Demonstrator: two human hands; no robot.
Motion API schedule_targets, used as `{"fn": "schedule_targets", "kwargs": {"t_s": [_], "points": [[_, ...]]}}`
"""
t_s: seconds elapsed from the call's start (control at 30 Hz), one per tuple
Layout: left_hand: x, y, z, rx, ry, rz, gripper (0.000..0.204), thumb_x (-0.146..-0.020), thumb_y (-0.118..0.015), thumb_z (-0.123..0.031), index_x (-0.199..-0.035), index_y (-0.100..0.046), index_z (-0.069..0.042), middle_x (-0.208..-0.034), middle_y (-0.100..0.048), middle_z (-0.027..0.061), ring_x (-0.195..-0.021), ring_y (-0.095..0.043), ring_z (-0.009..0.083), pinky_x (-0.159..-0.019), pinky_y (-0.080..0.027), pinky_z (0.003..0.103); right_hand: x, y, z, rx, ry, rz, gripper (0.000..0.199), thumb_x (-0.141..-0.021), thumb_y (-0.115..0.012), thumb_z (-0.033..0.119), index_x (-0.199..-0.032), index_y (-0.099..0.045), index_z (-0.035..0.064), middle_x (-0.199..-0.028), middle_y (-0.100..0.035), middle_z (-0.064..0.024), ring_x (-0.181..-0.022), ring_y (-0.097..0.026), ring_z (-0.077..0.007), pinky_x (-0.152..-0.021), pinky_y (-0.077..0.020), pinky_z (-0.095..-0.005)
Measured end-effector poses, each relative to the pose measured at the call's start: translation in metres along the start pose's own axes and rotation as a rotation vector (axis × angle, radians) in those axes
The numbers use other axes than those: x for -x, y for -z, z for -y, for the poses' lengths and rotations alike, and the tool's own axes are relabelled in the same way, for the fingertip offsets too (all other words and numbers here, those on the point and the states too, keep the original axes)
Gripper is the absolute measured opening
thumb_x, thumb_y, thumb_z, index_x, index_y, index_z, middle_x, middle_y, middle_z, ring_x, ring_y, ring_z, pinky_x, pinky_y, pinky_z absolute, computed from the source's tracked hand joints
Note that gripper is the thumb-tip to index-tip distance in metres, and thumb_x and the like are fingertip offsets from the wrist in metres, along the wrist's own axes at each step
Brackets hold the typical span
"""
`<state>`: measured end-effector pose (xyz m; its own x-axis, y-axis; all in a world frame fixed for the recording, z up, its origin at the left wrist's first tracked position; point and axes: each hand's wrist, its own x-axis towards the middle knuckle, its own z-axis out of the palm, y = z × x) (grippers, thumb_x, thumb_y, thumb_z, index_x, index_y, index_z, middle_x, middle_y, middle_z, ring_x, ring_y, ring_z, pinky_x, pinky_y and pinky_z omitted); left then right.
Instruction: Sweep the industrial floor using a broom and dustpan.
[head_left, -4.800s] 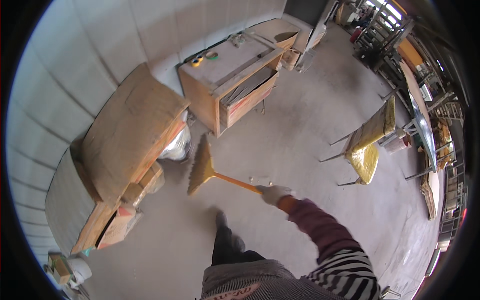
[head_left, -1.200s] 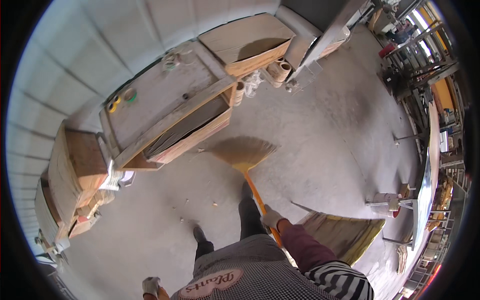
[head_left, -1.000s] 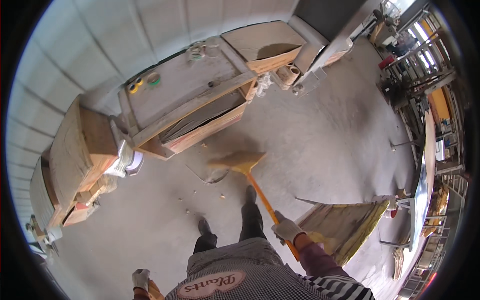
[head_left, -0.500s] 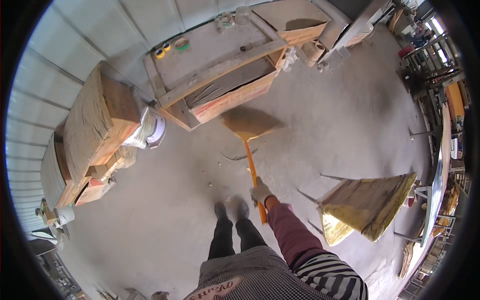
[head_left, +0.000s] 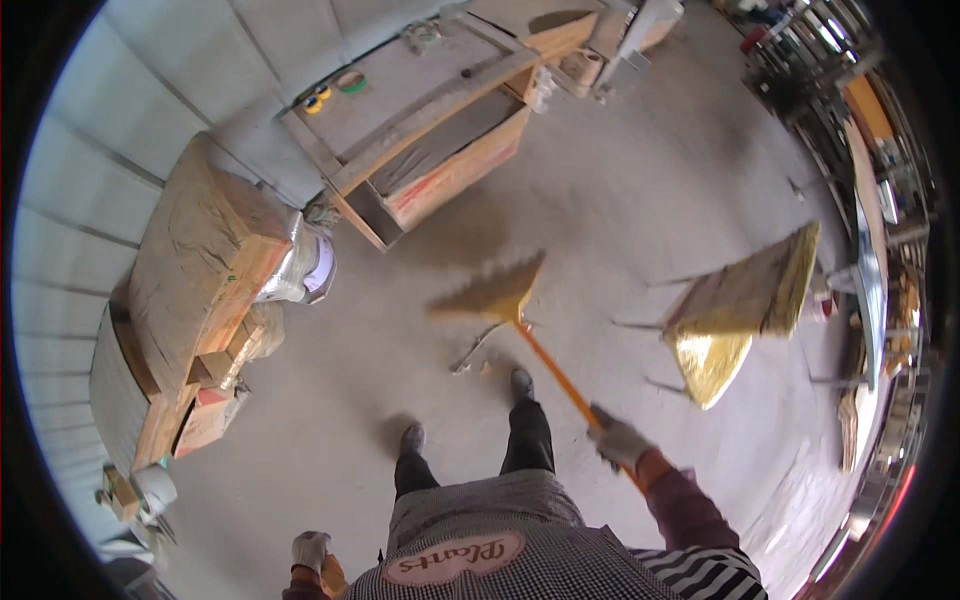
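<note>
My right hand [head_left: 622, 441], in a grey work glove, is closed round the orange handle of a broom [head_left: 575, 385]. The broom's wide yellow head with dark bristles [head_left: 490, 290] is on the floor ahead of my feet, its bristles slightly blurred. Close by the broom head lies a thin, bent strip of debris [head_left: 476, 348], with small crumbs near it. Low at the left, beside my apron, my left hand [head_left: 311, 549] also wears a grey glove. Its fingers look curled, and a yellowish-orange object [head_left: 333, 576] shows next to it, mostly cut off by the frame.
A wooden workbench [head_left: 430, 115] with tape rolls stands against the wall, a cardboard box [head_left: 460, 170] under it. Stacked cartons [head_left: 215, 260] stand at the left. On the right a yellow-wrapped piece with thin legs [head_left: 740, 295] stands on the concrete floor [head_left: 640, 180]. Shelving lines the far right.
My right hand has moved right with the broom, whose handle now slants the other way and whose head has come nearer. My left hand has come further into view. My feet have stepped apart.
</note>
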<state>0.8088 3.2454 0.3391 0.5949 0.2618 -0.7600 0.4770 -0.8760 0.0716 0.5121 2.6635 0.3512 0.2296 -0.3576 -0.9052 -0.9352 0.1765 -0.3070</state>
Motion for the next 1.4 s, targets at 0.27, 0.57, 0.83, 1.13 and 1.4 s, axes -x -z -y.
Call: {"fn": "schedule_targets", "kwargs": {"t_s": [0.27,0.57,0.83,1.13,1.4], "points": [[-0.110,0.135,-0.011,-0.023,-0.333,-0.036,0.017,-0.071,-0.061,-0.015,-0.076,-0.067,0.000,-0.064,-0.062,0.0091,-0.056,-0.058,0.0183,-0.053,-0.048,0.035,-0.130,-0.141,0.008,-0.570,-0.121,-0.210,0.050,-0.095,-0.045,0.029,-0.143,-0.034,0.0212,-0.058,-0.047,-0.0043,-0.040,-0.046,-0.0160,-0.035,-0.0401,-0.0337],[-0.127,0.166,0.096,-0.221,-0.175,0.014,0.023,-0.070,-0.065,-0.021,-0.076,-0.070,0.000,-0.067,-0.067,0.0126,-0.061,-0.063,0.0234,-0.059,-0.050,0.036,0.126,-0.283,-0.094,-0.450,-0.416,-0.068,0.060,-0.089,-0.053,0.028,-0.146,-0.034,0.0271,-0.061,-0.047,-0.0009,-0.046,-0.048,-0.0122,-0.036,-0.0391,-0.0308],[-0.129,0.171,0.192,-0.317,-0.180,0.028,0.023,-0.073,-0.062,-0.021,-0.075,-0.068,0.001,-0.069,-0.067,0.0152,-0.064,-0.064,0.0261,-0.062,-0.049,0.035,0.094,-0.366,-0.048,0.195,0.133,-0.137,0.055,-0.091,-0.042,0.041,-0.144,-0.035,0.0291,-0.095,-0.067,-0.0197,-0.084,-0.068,-0.0331,-0.071,-0.0514,-0.0436],[-0.167,0.275,0.241,-0.362,-0.291,0.045,0.023,-0.079,-0.064,-0.019,-0.096,-0.067,-0.003,-0.071,-0.063,0.0100,-0.063,-0.061,0.0227,-0.057,-0.051,0.035,-0.040,-0.483,-0.041,0.230,-0.027,-0.262,0.049,-0.094,-0.033,0.057,-0.127,-0.056,0.0294,-0.109,-0.067,-0.0070,-0.100,-0.065,-0.0280,-0.080,-0.0474,-0.0424],[-0.218,0.268,0.207,-0.487,-0.413,0.141,0.021,-0.076,-0.063,-0.020,-0.081,-0.066,0.001,-0.063,-0.060,0.0115,-0.052,-0.056,0.0217,-0.049,-0.045,0.035,0.140,-0.545,-0.248,0.026,-0.493,-0.251,0.048,-0.091,-0.040,0.047,-0.137,-0.043,0.0338,-0.115,-0.064,-0.0135,-0.102,-0.063,-0.0326,-0.085,-0.0493,-0.0452]]}}
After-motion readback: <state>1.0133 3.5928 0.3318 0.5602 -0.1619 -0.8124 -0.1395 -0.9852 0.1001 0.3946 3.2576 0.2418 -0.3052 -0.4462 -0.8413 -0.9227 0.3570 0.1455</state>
